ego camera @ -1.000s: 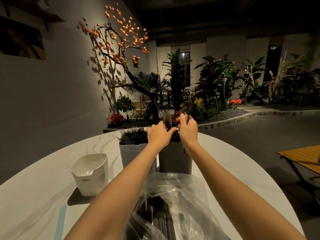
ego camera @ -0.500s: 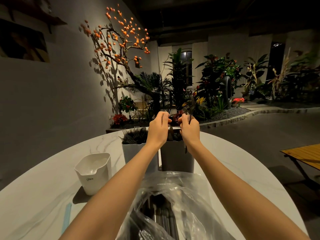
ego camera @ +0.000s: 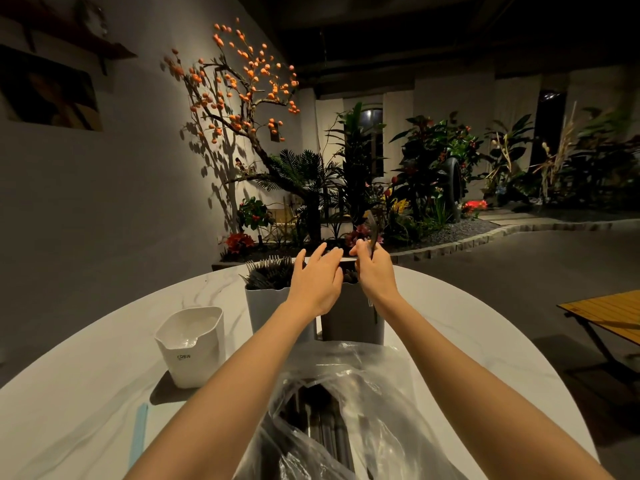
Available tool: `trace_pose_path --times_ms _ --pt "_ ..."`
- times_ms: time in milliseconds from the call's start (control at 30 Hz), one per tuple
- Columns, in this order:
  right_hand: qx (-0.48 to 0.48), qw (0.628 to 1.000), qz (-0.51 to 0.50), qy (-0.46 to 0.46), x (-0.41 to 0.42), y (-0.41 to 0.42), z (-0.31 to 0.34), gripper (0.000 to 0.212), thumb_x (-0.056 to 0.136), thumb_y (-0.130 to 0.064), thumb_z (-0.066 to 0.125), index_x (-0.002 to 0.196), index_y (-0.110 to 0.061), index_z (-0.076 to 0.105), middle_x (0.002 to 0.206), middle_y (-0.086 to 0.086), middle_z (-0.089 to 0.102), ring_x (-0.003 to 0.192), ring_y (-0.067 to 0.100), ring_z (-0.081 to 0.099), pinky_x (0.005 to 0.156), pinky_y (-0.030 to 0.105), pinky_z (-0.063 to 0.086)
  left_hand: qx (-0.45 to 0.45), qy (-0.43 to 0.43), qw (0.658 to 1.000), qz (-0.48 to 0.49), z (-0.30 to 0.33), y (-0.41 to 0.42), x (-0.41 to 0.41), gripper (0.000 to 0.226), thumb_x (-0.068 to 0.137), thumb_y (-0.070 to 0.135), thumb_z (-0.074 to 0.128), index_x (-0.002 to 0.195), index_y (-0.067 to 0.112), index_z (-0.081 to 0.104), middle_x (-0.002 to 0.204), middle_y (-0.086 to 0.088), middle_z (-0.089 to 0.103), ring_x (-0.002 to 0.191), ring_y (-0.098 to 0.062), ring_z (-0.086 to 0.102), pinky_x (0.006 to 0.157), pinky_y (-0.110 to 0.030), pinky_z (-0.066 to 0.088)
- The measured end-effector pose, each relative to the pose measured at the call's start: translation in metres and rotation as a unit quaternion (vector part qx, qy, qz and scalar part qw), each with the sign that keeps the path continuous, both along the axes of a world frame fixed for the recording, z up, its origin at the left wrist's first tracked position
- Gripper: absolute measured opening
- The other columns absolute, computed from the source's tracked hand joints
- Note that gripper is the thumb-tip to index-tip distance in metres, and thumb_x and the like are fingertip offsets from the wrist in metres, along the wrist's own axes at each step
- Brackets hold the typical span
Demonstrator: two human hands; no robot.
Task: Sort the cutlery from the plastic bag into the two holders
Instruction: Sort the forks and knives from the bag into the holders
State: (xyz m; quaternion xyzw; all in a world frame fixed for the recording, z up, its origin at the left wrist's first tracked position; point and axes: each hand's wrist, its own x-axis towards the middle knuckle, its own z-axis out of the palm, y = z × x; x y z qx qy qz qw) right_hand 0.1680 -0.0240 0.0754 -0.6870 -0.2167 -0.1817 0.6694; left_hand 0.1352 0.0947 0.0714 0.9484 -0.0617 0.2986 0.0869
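- A dark cutlery piece (ego camera: 372, 230) is pinched upright by the right hand (ego camera: 375, 271) above the darker holder (ego camera: 353, 320).
- The left hand (ego camera: 317, 282) is held with fingers relaxed, nothing in its grip, over the lighter holder (ego camera: 266, 310).

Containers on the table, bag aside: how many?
3: white tub at left, light holder mid-table holding forks, dark holder right beside it, under both hands. None seems hidden.

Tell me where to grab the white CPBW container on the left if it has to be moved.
Judgement: take the white container by its rim, from straight above, pinching one wall. It stands upright with the mouth open, walls tapering down, and bare table on its left. Avoid the notched front edge.
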Motion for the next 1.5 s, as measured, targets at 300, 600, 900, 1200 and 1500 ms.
trace_pose_path --times_ms 300,600,900,1200,1500 --pt "-0.138 0.953 0.238 0.127 -0.035 0.005 0.004 0.037 0.106 -0.027 0.032 0.072 -0.015 0.044 0.05 -0.005 0.035 0.037 0.004 0.028 0.038 0.016 0.023 -0.417 0.018 0.901 -0.117 0.033 -0.007 -0.031 0.025 0.102 0.03 0.043 0.117 0.014 0.054 0.108 -0.009 0.065 0.099 -0.023 0.062 0.091 -0.037 0.05" --pt "-0.236 0.929 0.257 0.121 -0.059 0.022 0.0 0.023 0.102 -0.021 0.043 0.084 -0.01 0.05 0.057 -0.003 0.038 0.037 0.002 0.031 0.039 0.015 0.026 -0.414 -0.086 0.905 -0.044 0.023 0.025 -0.062 0.02 0.089 0.023 0.068 0.092 0.009 0.053 0.074 -0.002 0.06 0.069 -0.015 0.058 0.062 -0.022 0.046" --pt "-0.304 0.928 0.133 0.166 -0.059 0.034 -0.009 0.015 0.097 -0.019 0.052 0.085 -0.011 0.049 0.063 0.001 0.04 0.049 0.01 0.034 0.042 0.02 0.028 -0.528 -0.233 0.816 0.013 0.037 0.056 -0.089 0.004 0.097 0.014 0.055 0.095 0.014 0.051 0.081 -0.002 0.061 0.046 -0.015 0.063 0.044 -0.022 0.051" --pt "-0.197 0.969 0.017 0.145 -0.049 0.049 -0.003 0.03 0.096 -0.009 0.04 0.067 -0.014 0.039 0.062 0.004 0.038 0.053 0.016 0.028 0.05 0.027 0.024 -0.501 -0.344 0.789 0.088 0.041 0.077 -0.089 0.007 0.101 0.014 0.044 0.098 0.014 0.049 0.089 -0.007 0.062 0.053 -0.017 0.063 0.049 -0.027 0.056" --pt "-0.173 0.974 0.067 0.127 -0.045 0.063 0.0 0.032 0.098 -0.009 0.032 0.067 -0.018 0.028 0.068 -0.002 0.031 0.055 0.01 0.026 0.048 0.024 0.021 -0.38 -0.402 0.831 0.056 0.043 0.072 -0.077 0.018 0.099 0.014 0.05 0.11 0.006 0.061 0.098 -0.008 0.063 0.071 -0.024 0.064 0.053 -0.036 0.059"
